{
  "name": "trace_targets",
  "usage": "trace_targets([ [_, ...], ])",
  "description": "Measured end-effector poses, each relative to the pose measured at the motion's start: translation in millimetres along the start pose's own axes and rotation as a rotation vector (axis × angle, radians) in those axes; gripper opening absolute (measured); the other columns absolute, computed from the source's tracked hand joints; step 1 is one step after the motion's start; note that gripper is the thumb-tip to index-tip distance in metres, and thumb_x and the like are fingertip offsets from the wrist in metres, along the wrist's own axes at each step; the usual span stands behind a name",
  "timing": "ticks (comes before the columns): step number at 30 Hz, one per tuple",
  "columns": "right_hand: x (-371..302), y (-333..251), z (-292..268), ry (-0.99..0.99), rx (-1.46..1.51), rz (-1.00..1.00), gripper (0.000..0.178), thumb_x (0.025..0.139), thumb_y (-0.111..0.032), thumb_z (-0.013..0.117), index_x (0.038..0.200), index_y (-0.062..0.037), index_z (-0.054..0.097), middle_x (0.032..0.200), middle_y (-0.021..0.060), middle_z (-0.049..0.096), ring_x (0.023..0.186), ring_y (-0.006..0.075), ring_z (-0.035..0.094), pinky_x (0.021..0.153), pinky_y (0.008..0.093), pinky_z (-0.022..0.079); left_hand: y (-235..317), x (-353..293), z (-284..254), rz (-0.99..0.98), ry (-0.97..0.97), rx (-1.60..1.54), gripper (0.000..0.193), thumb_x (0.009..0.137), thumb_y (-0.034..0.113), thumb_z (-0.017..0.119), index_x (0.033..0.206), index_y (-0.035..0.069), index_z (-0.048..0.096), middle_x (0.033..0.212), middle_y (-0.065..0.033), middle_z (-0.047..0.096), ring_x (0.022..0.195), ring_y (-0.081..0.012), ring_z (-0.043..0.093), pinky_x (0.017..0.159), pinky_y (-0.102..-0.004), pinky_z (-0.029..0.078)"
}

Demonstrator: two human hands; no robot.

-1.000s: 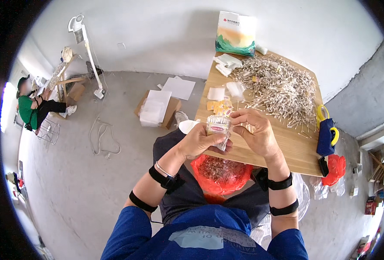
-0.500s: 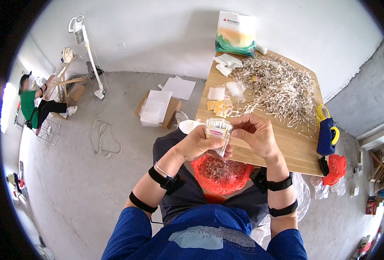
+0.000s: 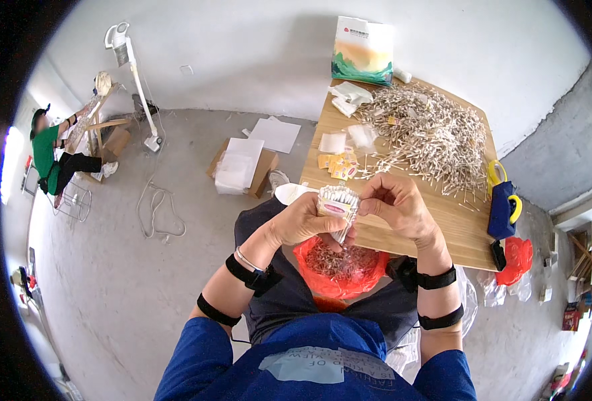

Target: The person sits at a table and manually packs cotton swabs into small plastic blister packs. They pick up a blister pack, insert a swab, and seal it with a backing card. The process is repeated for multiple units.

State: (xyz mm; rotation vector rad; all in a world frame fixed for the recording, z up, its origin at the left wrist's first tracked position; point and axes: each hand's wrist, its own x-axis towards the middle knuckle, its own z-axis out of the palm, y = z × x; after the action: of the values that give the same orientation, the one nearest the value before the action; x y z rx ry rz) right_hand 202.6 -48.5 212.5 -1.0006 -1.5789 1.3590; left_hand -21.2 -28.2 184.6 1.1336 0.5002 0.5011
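My left hand is wrapped round a small clear pack of cotton swabs with a printed label. The pack tilts slightly, and its white swab tips show along the top. Against its right edge, the thumb and fingers of my right hand are pinched together; the fingertips are partly hidden. Below both hands, a red plastic bag full of cotton swabs sits between my knees. On the wooden table lies a large loose heap of cotton swabs. Several small yellow-and-white labels are just beyond my hands.
Clear plastic bags lie beside the heap, and a printed paper bag stands behind. A blue holder with yellow handles hangs at the table's right edge. Left on the floor is a cardboard box with papers; farther off sits a person in green.
The pack has turned a little in my hands, showing more swab tips. My right hand has shifted slightly right. The person at the far left has raised their arms forward.
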Motion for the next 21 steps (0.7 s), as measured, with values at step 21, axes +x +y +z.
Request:
trace_targets([
  [21, -2.7, -6.6, 3.0, -0.004, -0.110, -0.126, 0.012, 0.081, 0.002, 0.071, 0.090, -0.0021, 0.064, 0.086, 0.0009, 0.063, 0.083, 0.0095, 0.061, 0.075, 0.0250, 0.051, -0.8, -3.0, -1.8, 0.016, -0.037, 0.035, 0.029, 0.090, 0.021, 0.066, 0.110, 0.001, 0.060, 0.093, -0.0108, 0.068, 0.086, -0.0210, 0.068, 0.069, -0.0341, 0.061],
])
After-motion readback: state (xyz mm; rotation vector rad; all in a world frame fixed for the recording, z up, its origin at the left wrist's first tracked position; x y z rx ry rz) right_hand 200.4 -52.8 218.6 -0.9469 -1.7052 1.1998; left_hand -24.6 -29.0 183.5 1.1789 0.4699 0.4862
